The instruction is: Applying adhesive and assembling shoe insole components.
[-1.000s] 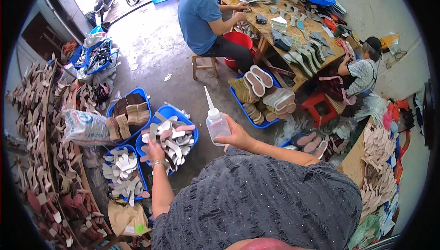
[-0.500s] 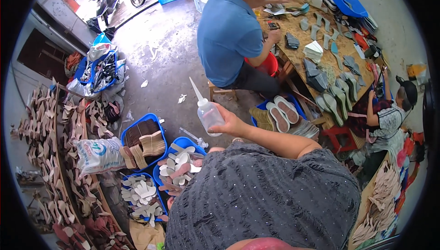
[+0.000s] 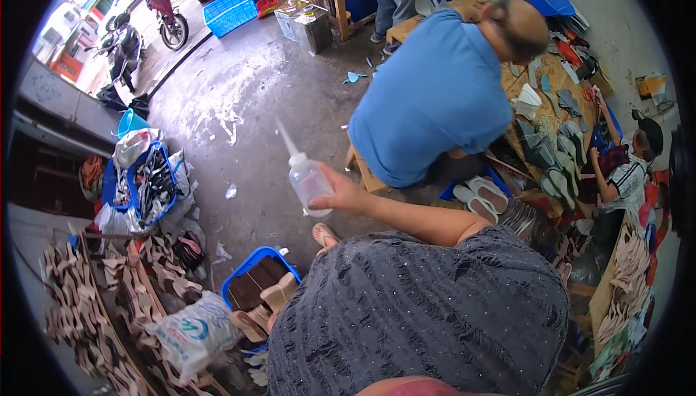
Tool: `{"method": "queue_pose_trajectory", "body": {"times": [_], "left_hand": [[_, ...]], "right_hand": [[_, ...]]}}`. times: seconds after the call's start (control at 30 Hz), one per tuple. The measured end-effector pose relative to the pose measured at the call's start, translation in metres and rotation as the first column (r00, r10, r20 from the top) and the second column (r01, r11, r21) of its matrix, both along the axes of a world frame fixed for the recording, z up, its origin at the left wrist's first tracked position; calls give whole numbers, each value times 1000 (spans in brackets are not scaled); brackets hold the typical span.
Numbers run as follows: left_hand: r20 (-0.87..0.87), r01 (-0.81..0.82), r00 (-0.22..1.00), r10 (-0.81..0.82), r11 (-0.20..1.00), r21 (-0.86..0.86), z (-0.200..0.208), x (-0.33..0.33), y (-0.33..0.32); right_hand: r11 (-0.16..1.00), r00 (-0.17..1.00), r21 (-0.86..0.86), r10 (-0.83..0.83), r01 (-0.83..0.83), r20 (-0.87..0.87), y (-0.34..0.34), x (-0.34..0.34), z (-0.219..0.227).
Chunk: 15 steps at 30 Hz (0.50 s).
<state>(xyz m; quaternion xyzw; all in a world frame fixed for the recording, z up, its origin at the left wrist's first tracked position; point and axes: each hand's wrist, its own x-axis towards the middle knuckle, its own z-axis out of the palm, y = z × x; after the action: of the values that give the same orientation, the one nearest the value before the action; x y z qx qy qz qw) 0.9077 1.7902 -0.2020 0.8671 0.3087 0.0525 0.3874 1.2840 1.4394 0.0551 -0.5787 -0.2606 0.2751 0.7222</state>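
My right hand (image 3: 339, 191) is wrapped round a translucent squeeze bottle (image 3: 304, 182) with a white cap. Its long thin nozzle points up and to the left. The forearm reaches across from the right, over my dark grey dress (image 3: 413, 302). The bottle is held in the air above the concrete floor, apart from other things. My left hand cannot be made out; only a sliver of skin shows at the dress's left edge. Below the bottle is a sandalled foot (image 3: 326, 235).
A person in a blue shirt (image 3: 428, 99) bends beside the wooden worktable (image 3: 558, 113), ahead right. Another person (image 3: 631, 171) sits at the far right. A blue basket (image 3: 250, 269) of shoe parts and a white sack (image 3: 194, 332) stand at left. Sole-shaped pieces fill racks (image 3: 80, 302) there.
My view and body have turned and moved forward. The bottle stays in my right hand. The person in blue has leaned over to the right, and the baskets at left are now more hidden by my dress.
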Motion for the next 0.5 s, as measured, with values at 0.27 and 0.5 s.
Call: {"method": "queue_pose_trajectory", "body": {"times": [0.27, 0.5], "left_hand": [[-455, 376, 882, -124, 767, 520, 116, 323, 123], [-193, 403, 914, -358, 854, 328, 126, 541, 194]], "right_hand": [[952, 954, 105, -276, 288, -114, 96, 121, 2], [887, 899, 152, -423, 437, -117, 143, 263, -3]]}}
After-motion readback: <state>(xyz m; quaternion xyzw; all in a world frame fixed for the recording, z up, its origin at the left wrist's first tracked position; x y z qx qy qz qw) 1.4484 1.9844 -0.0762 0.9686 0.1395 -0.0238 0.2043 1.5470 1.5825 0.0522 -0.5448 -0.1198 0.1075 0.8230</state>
